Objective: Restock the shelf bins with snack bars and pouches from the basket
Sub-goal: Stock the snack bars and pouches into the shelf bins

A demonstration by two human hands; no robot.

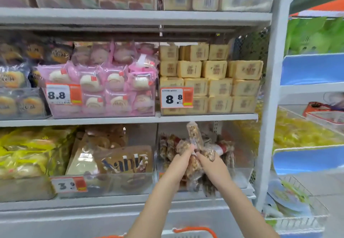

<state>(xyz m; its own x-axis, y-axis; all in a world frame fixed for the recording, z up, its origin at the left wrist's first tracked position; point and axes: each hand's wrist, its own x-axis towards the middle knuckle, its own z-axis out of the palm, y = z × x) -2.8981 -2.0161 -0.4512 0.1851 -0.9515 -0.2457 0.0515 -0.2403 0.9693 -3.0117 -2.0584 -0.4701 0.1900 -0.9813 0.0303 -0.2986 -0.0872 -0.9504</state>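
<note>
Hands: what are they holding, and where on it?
Both the left hand and the right hand grip clear-wrapped nut bars around their lower ends, over the bin.

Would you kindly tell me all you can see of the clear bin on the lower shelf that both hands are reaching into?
The clear bin is a transparent, plastic-looking tub on the lower shelf, right of the bin of brown pouches. It stands upright with its top open and is partly filled with clear-wrapped nut bars lying in a loose heap. The left hand and right hand reach over its front wall, gripping several bars, one bar pointing upward. An orange tag shows at its front, mostly hidden.
</note>
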